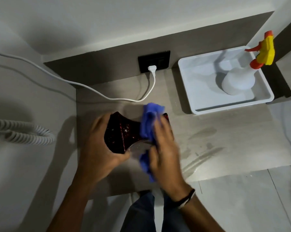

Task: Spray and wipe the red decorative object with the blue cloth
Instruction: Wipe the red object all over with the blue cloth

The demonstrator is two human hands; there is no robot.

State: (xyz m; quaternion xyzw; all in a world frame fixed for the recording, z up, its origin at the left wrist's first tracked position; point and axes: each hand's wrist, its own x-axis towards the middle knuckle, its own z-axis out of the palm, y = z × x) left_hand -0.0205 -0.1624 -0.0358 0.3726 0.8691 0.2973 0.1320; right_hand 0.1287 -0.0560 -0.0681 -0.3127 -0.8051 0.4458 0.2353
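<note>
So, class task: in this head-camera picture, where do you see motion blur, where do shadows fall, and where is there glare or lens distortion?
Head view: the right hand and blue cloth are smeared by motion; the left hand is sharper. The spray bottle casts a soft shadow in the white tray. Wet streaks on the counter glint. Wall edges bow, as a wide-angle lens does.

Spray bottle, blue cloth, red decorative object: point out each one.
Spray bottle (pixel 238 81): head view, on its white body, standing in the tray.
Blue cloth (pixel 149 119): head view, on the upper fold above the right hand.
Red decorative object (pixel 123 133): head view, on its dark speckled middle.
</note>
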